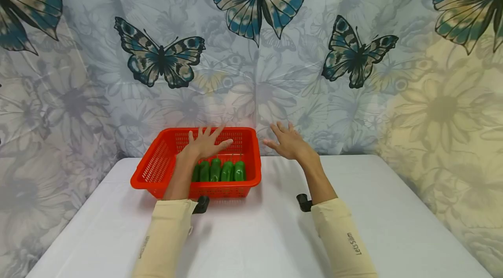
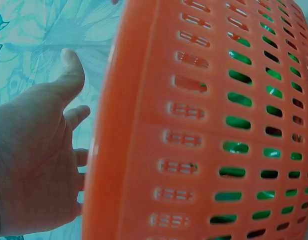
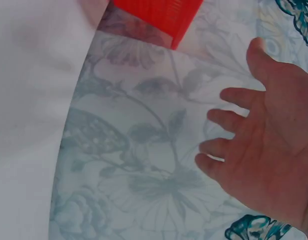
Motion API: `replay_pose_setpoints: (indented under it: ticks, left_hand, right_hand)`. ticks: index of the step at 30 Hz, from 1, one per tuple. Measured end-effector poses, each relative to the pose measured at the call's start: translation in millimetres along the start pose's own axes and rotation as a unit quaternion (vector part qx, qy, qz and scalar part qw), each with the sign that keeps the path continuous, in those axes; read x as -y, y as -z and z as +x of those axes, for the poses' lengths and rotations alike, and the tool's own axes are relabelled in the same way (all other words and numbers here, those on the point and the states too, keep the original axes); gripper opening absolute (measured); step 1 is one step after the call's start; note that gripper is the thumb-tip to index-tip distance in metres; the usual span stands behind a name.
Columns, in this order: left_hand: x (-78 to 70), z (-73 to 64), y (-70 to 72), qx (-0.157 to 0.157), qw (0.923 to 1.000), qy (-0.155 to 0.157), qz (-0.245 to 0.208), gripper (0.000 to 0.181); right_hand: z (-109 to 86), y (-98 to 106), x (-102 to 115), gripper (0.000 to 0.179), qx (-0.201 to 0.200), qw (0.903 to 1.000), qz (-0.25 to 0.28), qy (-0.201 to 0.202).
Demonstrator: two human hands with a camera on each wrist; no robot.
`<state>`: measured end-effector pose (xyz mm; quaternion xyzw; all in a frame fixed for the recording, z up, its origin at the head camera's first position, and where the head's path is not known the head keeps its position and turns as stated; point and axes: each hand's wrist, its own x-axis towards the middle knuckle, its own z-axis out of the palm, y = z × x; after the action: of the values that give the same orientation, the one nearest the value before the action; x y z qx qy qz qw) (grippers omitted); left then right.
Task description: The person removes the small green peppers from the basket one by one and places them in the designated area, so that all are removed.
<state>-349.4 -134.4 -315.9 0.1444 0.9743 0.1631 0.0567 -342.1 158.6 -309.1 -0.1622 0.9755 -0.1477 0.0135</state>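
Observation:
A red plastic basket with slotted walls stands at the back left of the table. Several green peppers lie side by side in it; their exact kind is hard to tell, and my left forearm hides part of the row. My left hand hovers over the basket, fingers spread, holding nothing. In the left wrist view green shows through the slots of the basket wall, with the left hand beyond its rim. To the right of the basket, my right hand is held in the air with spread fingers, also holding nothing.
The white-covered table reaches back to a wall cloth printed with butterflies and flowers. Each wrist carries a small black camera mount, one on the left and one on the right.

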Motion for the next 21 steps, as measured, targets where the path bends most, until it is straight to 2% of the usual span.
replay_pose_setpoints:
  ticks: [4, 9, 15, 19, 21]
  left_hand:
    - [8.0, -5.6, 1.7, -0.009, 0.9999, -0.007, -0.007, 0.076]
    - [25.8, -19.1, 8.7, -0.039, 0.9991, 0.004, -0.018, 0.072]
    - [67.3, -38.4, 20.3, -0.078, 0.9955, 0.048, -0.025, 0.074]
    - [94.3, -48.3, 23.0, -0.086, 0.9925, 0.080, -0.036, 0.077]
    - [106.2, -54.6, 23.3, -0.082, 0.9897, 0.106, -0.049, 0.078]
  right_hand:
    - [-2.7, 0.7, 5.4, 0.073, 0.007, 0.9997, 0.010, -0.021]
    - [-5.8, 2.5, 16.2, 0.064, 0.003, 0.9996, 0.026, 0.007]
    - [-2.5, 1.5, 39.9, 0.055, 0.000, 0.9975, 0.050, 0.051]
    - [4.9, -6.5, 55.2, 0.050, 0.014, 0.9948, 0.063, 0.078]
    - [8.4, -13.3, 62.9, 0.048, 0.025, 0.9933, 0.063, 0.093]
